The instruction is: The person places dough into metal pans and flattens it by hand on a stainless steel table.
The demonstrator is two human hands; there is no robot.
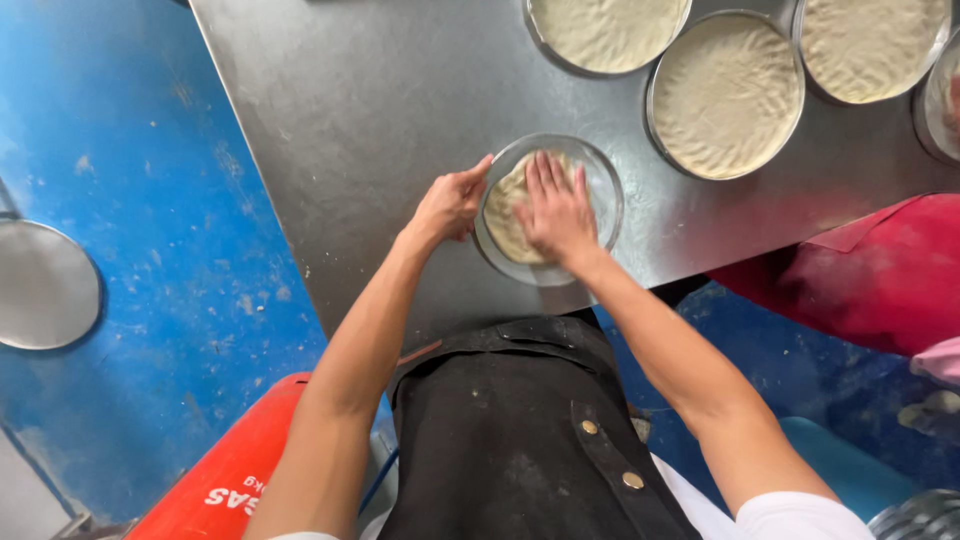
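Note:
A round metal pan [604, 196] sits near the front edge of a steel table [370, 110]. Pale dough [505, 205] covers part of its bottom, mostly the left half. My right hand [556, 212] lies flat on the dough with fingers spread and pointing away from me. My left hand [452, 203] grips the pan's left rim, thumb and fingers curled on the edge.
Three more pans filled edge to edge with dough stand at the back right [607, 30], [726, 92], [870, 45]. A person's red sleeve [870, 275] is at the right. A red gas cylinder [235, 475] and a round metal lid [42, 285] are on the blue floor.

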